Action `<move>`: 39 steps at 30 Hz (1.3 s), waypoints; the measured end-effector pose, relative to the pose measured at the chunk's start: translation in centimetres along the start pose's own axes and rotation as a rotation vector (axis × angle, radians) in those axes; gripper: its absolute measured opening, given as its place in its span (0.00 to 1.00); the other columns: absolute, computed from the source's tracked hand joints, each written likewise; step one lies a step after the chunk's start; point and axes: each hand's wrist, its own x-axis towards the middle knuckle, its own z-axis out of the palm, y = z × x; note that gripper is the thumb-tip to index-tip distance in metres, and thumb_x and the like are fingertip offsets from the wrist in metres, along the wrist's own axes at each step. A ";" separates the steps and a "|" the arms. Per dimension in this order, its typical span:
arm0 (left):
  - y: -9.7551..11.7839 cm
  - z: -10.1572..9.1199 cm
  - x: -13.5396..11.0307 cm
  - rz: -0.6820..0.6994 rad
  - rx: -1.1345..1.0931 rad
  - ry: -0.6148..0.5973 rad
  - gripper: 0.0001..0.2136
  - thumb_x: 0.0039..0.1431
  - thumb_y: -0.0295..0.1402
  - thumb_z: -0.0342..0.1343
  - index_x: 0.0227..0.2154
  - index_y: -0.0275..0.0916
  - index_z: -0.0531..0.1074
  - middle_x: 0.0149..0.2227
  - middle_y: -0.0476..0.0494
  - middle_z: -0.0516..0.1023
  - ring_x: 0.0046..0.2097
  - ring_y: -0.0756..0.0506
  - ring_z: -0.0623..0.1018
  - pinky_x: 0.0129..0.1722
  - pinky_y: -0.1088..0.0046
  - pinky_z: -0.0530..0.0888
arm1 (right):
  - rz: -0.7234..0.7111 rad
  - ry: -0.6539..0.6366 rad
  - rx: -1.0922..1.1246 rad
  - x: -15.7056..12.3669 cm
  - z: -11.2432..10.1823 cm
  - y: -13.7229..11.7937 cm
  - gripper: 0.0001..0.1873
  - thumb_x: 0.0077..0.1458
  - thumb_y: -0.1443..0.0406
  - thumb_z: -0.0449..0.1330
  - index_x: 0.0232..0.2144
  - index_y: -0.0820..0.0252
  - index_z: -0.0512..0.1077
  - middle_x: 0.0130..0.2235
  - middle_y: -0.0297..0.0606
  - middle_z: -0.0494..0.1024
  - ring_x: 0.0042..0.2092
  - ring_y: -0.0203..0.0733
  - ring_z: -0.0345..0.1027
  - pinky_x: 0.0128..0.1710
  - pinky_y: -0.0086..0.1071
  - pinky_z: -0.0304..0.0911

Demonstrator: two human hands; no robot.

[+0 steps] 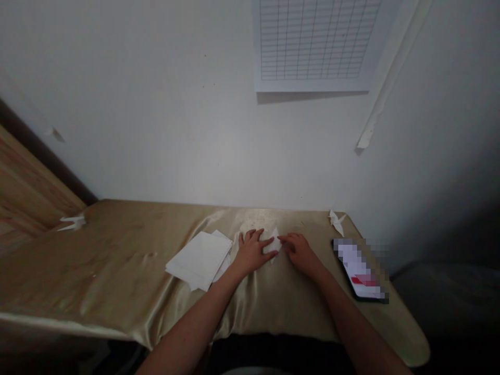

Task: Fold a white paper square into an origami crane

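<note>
Seen from the head camera, two bare forearms reach forward over a tabletop (117,271) draped in one sheet of champagne satin cloth, which lies in soft ridges near the hands. At the centre sits one small piece of folded white paper (273,242), its exact shape partly hidden by the fingers, between the two hands and touching both. The left hand (253,252) has a spread grip, palm down, with its fingers (267,242) lying across the paper's near side. The right hand (300,254) comes in from the other side with its fingers close together, their tips (283,238) at the paper's right edge; whether that grip pinches the paper cannot be told from this view.

Just left of the left hand lies one loose stack of white paper sheets (199,260), the number of sheets too hard to count. Two finished paper cranes sit well apart: one (72,223) at the far left of the cloth and one (336,221) at the far right corner. One smartphone (357,269), its screen blurred out, lies just beyond the right hand. Above, one printed grid chart (316,41) hangs on the white wall (195,130), and a wooden panel (27,192) stands at the left.
</note>
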 end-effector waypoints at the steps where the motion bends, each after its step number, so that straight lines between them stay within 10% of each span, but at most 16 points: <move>1: 0.0 -0.1 0.0 0.005 0.002 -0.014 0.24 0.57 0.53 0.59 0.57 0.61 0.71 0.67 0.42 0.62 0.67 0.28 0.58 0.62 0.30 0.46 | 0.000 -0.004 0.004 0.0 0.0 0.0 0.24 0.56 0.74 0.53 0.53 0.55 0.74 0.48 0.40 0.79 0.55 0.45 0.66 0.60 0.42 0.56; 19: -0.8 -1.7 0.7 0.019 -0.078 -0.021 0.11 0.53 0.35 0.68 0.39 0.60 0.82 0.64 0.54 0.67 0.64 0.36 0.63 0.65 0.43 0.55 | -0.014 -0.055 -0.099 -0.1 0.1 -0.4 0.23 0.58 0.70 0.57 0.54 0.51 0.74 0.58 0.37 0.74 0.60 0.46 0.59 0.63 0.46 0.51; 39: -0.5 -1.6 0.1 0.045 -0.056 -0.076 0.15 0.59 0.42 0.63 0.49 0.65 0.76 0.66 0.49 0.62 0.66 0.33 0.60 0.63 0.33 0.49 | -0.046 0.000 -0.106 0.0 -0.2 -0.5 0.12 0.56 0.69 0.60 0.40 0.51 0.79 0.46 0.36 0.79 0.54 0.46 0.63 0.59 0.44 0.51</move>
